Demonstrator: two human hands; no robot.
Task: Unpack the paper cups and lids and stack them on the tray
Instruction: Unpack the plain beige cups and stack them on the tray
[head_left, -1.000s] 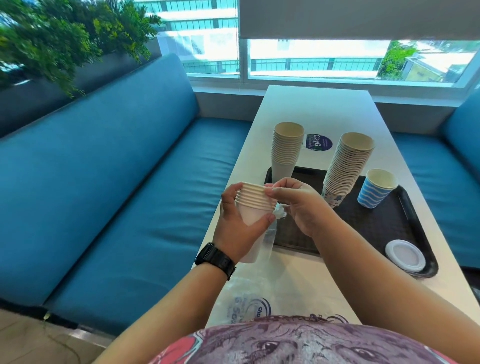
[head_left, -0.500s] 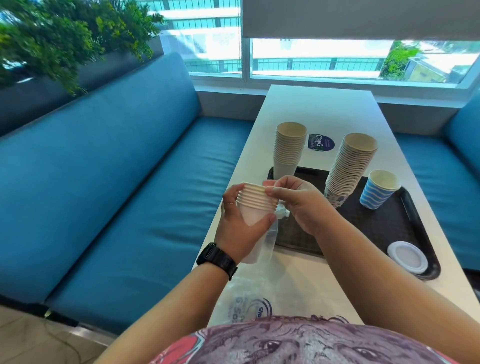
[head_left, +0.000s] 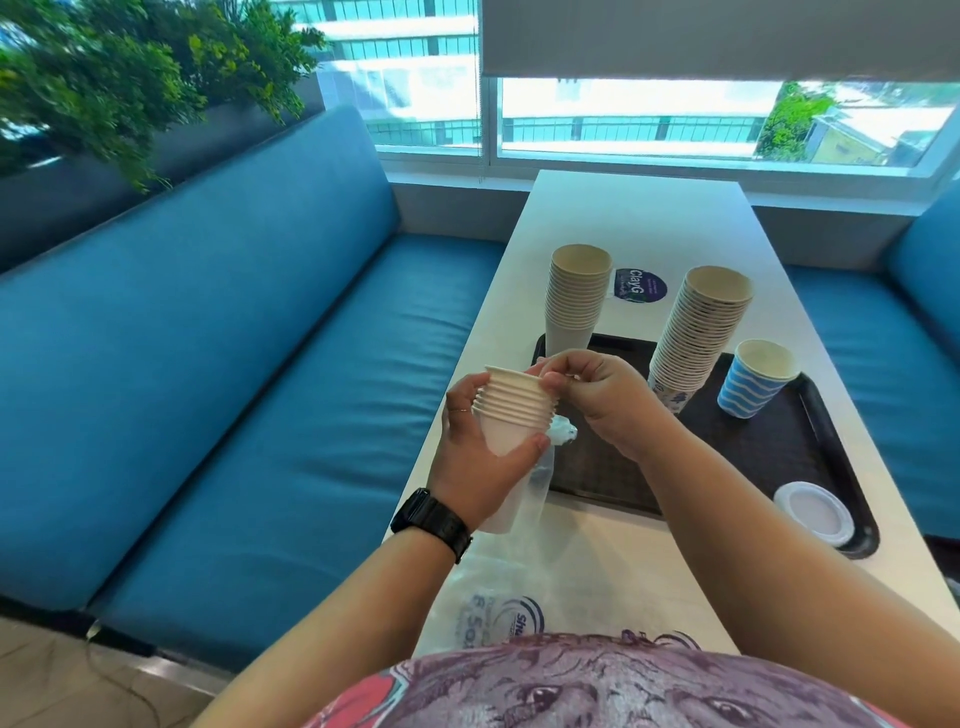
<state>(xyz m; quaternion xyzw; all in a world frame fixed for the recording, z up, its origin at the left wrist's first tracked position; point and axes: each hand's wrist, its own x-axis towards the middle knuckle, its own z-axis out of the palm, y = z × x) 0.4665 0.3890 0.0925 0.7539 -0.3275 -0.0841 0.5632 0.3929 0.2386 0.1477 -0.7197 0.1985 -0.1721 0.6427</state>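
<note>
My left hand (head_left: 475, 460) grips a short stack of white paper cups (head_left: 511, 408) still partly inside a clear plastic sleeve (head_left: 537, 480), held above the table's left edge. My right hand (head_left: 597, 397) pinches the rim of the top cup with curled fingers. On the black tray (head_left: 769, 457) stand a stack of beige cups (head_left: 576, 299) at the far left corner, a taller leaning stack of cups (head_left: 698, 327), and a blue striped cup (head_left: 756, 376). A white lid (head_left: 813, 512) lies at the tray's near right corner.
A clear plastic bag with blue print (head_left: 498, 608) lies on the white table (head_left: 639, 218) near my body. A round sticker (head_left: 639, 286) is on the table behind the tray. Blue benches (head_left: 249, 395) flank the table; a window is beyond.
My right hand's fingers shifted slightly on the top cup's rim, lifting it a little. The left hand keeps holding the stack in place.
</note>
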